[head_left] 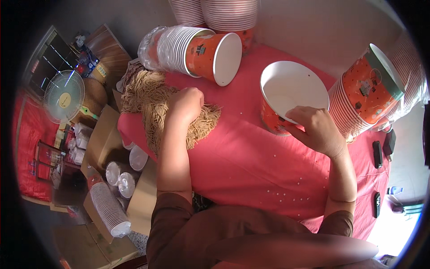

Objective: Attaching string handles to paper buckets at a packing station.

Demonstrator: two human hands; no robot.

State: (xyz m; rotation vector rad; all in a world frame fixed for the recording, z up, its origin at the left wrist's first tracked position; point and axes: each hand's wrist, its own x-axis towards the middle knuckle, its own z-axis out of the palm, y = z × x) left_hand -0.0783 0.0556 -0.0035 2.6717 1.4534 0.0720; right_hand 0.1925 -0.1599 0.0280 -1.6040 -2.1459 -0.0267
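My left hand [186, 105] is curled closed on a heap of thin tan strands [154, 103] at the table's left edge. Whether they are string or rubber bands I cannot tell. With my right hand [316, 130] I grip the near rim of an orange paper bucket [273, 120], thumb outside and fingers over the lip. This bucket stands upright, its white inside bare except for small dark specks. Beside it, a tilted stack of nested orange paper buckets [365, 92] leans to the right.
A lying stack of wrapped buckets [204, 54] is at the back left, with taller stacks [230, 18] behind. White bits dot the red tablecloth [251, 170]. Black objects [377, 154] lie on the right edge. Left of the table are an open carton [101, 139], wrapped cups [109, 208] and a fan [64, 96].
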